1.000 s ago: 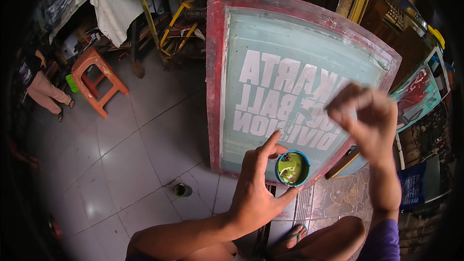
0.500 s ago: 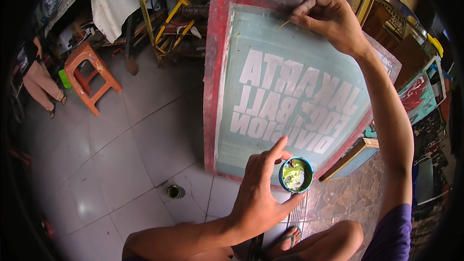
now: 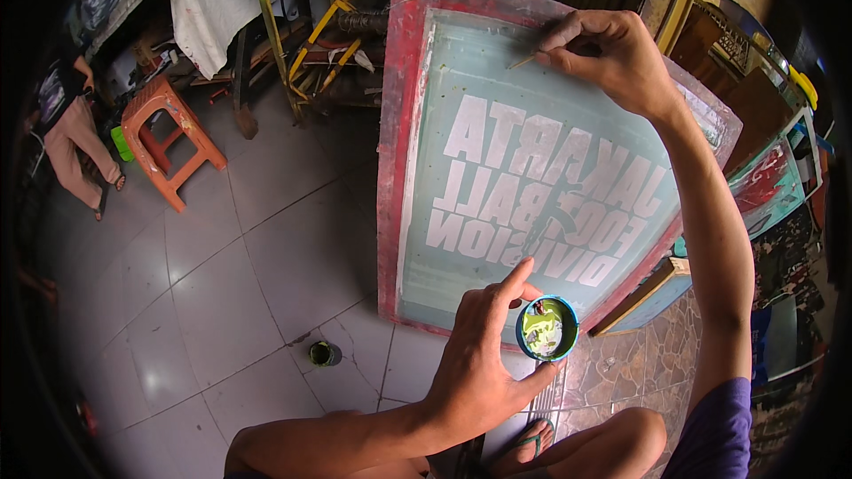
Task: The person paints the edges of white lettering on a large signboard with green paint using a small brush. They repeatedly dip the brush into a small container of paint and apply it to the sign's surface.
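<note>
My left hand (image 3: pixel 484 350) grips a small round cup (image 3: pixel 573 337) with a blue rim, holding green and whitish liquid, between thumb and fingers, with the index finger pointing upward. Beyond it a silk-screen frame (image 3: pixel 401 151) leans up, with red, worn edges and a pale grey-green mesh bearing mirrored block letters and a figure shape. At the upper part of that mesh, my right hand (image 3: pixel 599 58) pinches a thin wooden stick (image 3: pixel 522 61). The stick's tip is near the mesh; whether it touches I cannot tell.
An orange plastic stool (image 3: pixel 169 137) stands on the tiled floor at the left, near a standing person (image 3: pixel 75 142). A small dark pot (image 3: pixel 321 354) with green residue sits on the floor. Another framed panel (image 3: pixel 646 300) leans at the right. Yellow metal bars (image 3: pixel 328 35) lie at the back.
My right hand has moved slightly down over the mesh with the stick. The left hand still holds the cup in nearly the same place.
</note>
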The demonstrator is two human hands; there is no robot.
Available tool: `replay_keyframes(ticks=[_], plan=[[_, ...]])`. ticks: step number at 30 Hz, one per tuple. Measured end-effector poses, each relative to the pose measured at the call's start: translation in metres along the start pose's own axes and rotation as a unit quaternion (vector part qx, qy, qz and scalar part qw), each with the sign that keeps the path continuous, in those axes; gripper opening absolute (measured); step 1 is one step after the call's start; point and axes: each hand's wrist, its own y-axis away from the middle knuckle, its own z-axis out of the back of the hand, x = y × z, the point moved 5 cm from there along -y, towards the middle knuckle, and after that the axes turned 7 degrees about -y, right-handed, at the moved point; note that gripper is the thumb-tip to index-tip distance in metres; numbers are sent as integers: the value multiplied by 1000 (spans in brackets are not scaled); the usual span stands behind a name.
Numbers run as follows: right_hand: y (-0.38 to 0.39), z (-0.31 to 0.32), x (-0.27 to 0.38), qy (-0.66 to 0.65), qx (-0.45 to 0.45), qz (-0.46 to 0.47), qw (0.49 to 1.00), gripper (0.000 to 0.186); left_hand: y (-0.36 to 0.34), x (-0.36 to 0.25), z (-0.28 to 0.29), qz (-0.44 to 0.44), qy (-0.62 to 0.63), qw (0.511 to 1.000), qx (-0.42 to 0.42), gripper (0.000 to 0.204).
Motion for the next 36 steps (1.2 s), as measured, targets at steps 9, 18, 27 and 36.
replay_keyframes(ticks=[9,18,27,36], plan=[[1,-2,1,2,-5,-14,1000,8,0,1,-2,25,18,999,14,98],[1,2,0,-27,-13,-29,999,7,-1,1,-2,9,-4,1000,8,98],[1,4,0,-99,-18,-9,995,9,0,-1,0,4,1,1000,1,98],[46,11,42,-154,-124,-16,980,32,-3,3,3,-3,7,999,-34,101]])
